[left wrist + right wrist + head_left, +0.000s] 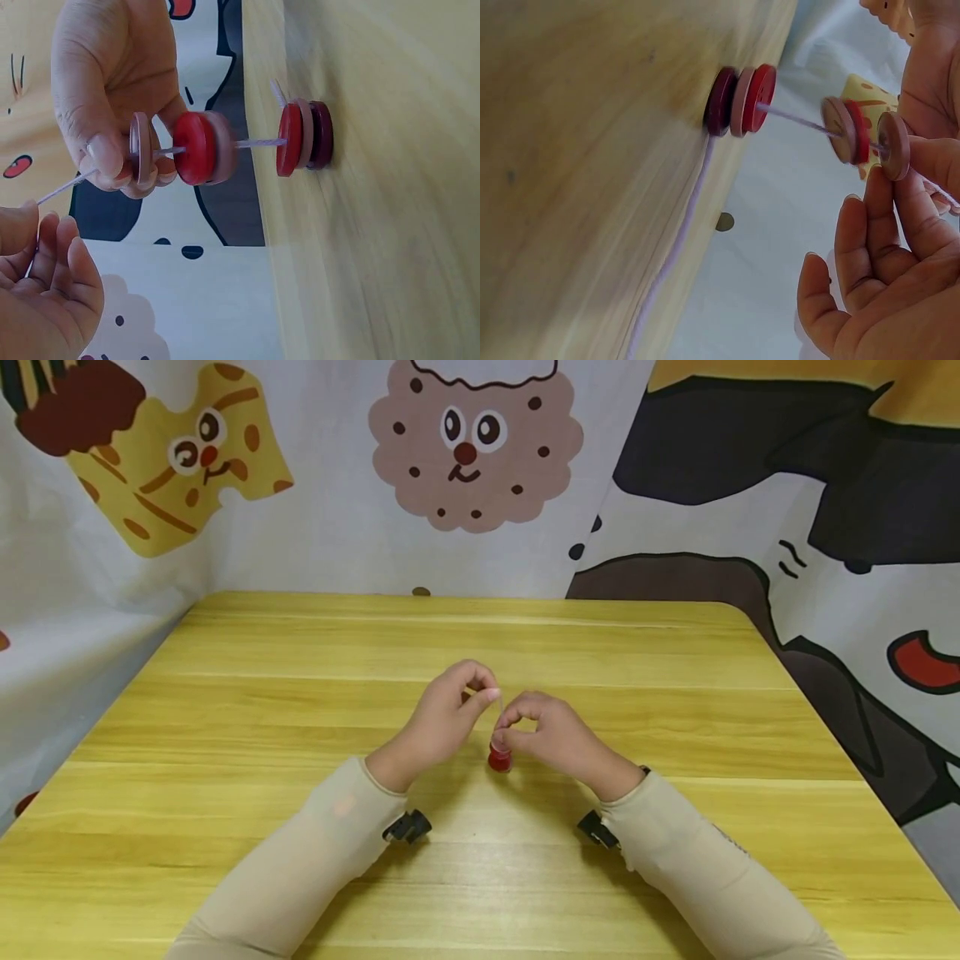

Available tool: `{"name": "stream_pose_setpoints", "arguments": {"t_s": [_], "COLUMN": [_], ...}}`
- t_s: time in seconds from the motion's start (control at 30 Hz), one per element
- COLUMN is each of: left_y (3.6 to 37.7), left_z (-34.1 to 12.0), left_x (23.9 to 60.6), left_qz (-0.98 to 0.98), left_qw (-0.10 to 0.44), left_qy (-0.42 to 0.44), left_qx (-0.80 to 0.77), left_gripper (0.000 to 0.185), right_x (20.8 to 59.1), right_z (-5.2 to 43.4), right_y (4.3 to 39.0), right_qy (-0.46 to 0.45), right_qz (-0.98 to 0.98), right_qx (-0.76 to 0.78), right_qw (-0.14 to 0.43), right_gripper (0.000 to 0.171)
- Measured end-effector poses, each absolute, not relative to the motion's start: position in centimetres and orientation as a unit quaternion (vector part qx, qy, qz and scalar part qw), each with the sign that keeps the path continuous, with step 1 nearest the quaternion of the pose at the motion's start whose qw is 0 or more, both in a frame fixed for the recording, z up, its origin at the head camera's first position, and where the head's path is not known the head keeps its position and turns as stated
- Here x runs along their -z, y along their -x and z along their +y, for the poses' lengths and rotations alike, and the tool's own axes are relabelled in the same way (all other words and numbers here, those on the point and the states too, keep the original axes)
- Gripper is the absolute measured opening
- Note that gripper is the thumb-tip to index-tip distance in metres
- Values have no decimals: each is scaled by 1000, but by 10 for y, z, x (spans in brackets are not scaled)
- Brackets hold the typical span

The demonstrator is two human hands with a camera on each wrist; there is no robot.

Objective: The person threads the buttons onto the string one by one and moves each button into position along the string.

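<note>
Thin lilac yarn (259,142) runs through several round buttons. Pinched between thumb and fingertip of my right hand (551,735) is a pink button (895,146). My left hand (450,710), higher and to the left, pinches the yarn above that button. Below the pinched button, a red button (193,148) and another pink button (838,130) hang together on the yarn. Lower still, on the table, a red button (289,140), a pink one (305,133) and a dark red one (322,135) are stacked flat. In the head view the right fingers partly hide the buttons.
The wooden table (225,735) extends all around the hands. Along it trails a length of lilac yarn (667,259) from the bottom of the stack. A white curtain (315,552) with cartoon prints hangs behind the far edge.
</note>
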State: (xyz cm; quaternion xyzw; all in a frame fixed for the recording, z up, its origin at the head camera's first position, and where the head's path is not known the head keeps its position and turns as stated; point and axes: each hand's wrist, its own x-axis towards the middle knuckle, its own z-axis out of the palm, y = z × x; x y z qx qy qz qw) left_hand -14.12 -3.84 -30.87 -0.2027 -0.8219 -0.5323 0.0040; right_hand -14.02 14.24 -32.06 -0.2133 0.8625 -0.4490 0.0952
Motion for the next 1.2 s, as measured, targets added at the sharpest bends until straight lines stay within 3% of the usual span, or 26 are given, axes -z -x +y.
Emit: {"name": "stream_pose_setpoints", "arguments": {"t_s": [0.67, 1.2], "left_y": [140, 140], "left_z": [-45, -50], "left_x": [307, 305], "left_qz": [-817, -815], "left_qw": [35, 24], "left_qy": [202, 196], "left_qx": [539, 545], "left_gripper": [6, 5], "right_x": [325, 327], "right_z": [144, 149], "right_y": [140, 143], "right_qy": [220, 195], "right_qz": [868, 876], "right_qx": [436, 423], "right_qw": [94, 128], "right_gripper": [5, 14]}}
